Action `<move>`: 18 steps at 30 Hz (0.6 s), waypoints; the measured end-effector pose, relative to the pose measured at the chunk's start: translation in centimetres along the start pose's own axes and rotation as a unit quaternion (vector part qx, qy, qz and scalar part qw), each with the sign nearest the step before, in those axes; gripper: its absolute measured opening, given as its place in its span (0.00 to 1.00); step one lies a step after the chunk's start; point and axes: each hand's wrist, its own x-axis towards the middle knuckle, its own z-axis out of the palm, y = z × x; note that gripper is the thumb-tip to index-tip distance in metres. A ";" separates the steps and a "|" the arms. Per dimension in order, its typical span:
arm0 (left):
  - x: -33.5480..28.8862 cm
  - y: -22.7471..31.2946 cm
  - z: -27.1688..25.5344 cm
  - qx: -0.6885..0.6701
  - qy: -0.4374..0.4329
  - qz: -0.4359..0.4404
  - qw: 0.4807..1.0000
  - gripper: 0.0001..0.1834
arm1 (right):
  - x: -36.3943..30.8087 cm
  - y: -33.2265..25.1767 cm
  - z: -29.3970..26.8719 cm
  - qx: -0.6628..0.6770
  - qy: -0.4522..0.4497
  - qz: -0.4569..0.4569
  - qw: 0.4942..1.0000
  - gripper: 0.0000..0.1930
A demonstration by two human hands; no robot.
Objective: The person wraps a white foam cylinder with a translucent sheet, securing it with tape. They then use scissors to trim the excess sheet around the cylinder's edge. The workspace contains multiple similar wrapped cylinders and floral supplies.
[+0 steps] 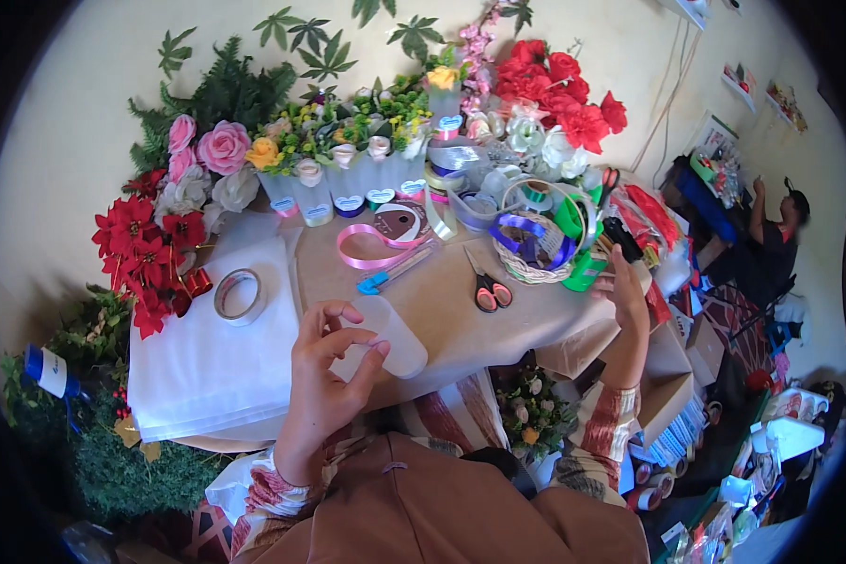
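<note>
My left hand (334,362) is closed, its thumb and fingers pinching the edge of a translucent white plastic cup (402,343) over the near edge of the table. To the right, my right hand (622,289) has its fingers apart beside a bright green plastic tape dispenser (585,274); whether they touch is not clear. A white wicker basket (528,273) with purple ribbon stands left of that hand. Between the hands lie scissors (488,287) with black and orange handles. A blue-capped clear tool (385,274) and a loop of pink ribbon (371,254) lie beyond my left hand.
A roll of tape (240,296) sits on white sheets (197,357) at the left. Labelled translucent vases of artificial flowers (348,183) line the wall. Red poinsettias (141,244) overhang the left side. Cardboard boxes (663,399) stand at the right; another person (775,240) sits beyond.
</note>
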 end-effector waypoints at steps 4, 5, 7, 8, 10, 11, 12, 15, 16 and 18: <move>0.0 -0.3 0.4 -0.008 0.011 0.018 1.000 0.06 | 0.6 0.1 -0.3 0.005 -0.017 -0.026 1.000 0.26; 0.0 -0.3 0.5 -0.011 0.011 0.016 1.000 0.05 | 0.7 -0.1 -0.3 -0.017 -0.029 -0.038 0.999 0.24; 0.0 -0.2 0.6 -0.017 0.011 0.013 1.000 0.04 | 0.8 -0.7 -0.1 -0.018 -0.041 -0.022 0.999 0.16; 0.0 -0.3 0.6 -0.014 0.011 0.016 1.000 0.04 | 0.7 -1.1 0.2 -0.015 -0.039 -0.017 0.999 0.15; 0.0 -0.4 0.7 -0.006 0.013 0.023 1.000 0.04 | 1.0 -1.4 0.1 0.018 -0.055 -0.002 0.998 0.11; -0.1 -0.4 0.6 -0.002 0.012 0.012 1.000 0.05 | 1.2 -1.3 0.1 0.023 -0.056 -0.003 0.998 0.11; -0.1 -0.2 0.6 0.003 0.010 0.002 1.000 0.05 | 1.4 -1.3 0.1 0.028 -0.057 -0.003 0.998 0.11; -0.4 0.0 0.5 -0.025 0.017 -0.037 0.999 0.04 | 1.1 -1.3 0.3 0.058 -0.048 -0.003 0.997 0.10; -0.5 0.0 0.5 -0.041 0.020 -0.051 0.998 0.04 | 0.9 -1.3 0.4 0.071 -0.043 -0.003 0.997 0.09; -0.7 -0.6 0.5 -0.046 0.023 -0.056 0.997 0.04 | 0.5 -1.4 0.3 0.096 -0.047 0.003 0.994 0.09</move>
